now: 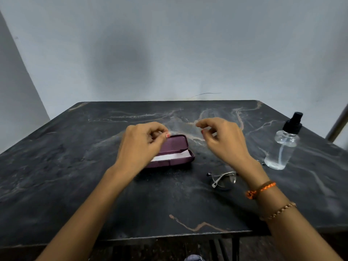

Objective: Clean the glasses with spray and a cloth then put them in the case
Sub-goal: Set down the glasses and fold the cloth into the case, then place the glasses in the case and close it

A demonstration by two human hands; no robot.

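Note:
An open purple glasses case [177,147] lies mid-table with a white cloth [169,156] inside it. My left hand [143,142] is over the case's left part, its curled fingers and thumb pinching the top edge of the raised lid. My right hand [224,140] hovers to the right of the case with loosely curled fingers and holds nothing. The glasses [223,178] lie on the table [75,176] under my right wrist, which hides part of them. A clear spray bottle [283,146] with a black pump stands upright at the right.
The dark marble-patterned table ends close to me at its front edge [169,235], and a grey wall [169,53] rises behind it. A metal bar [338,123] slants up at the far right, just behind the bottle.

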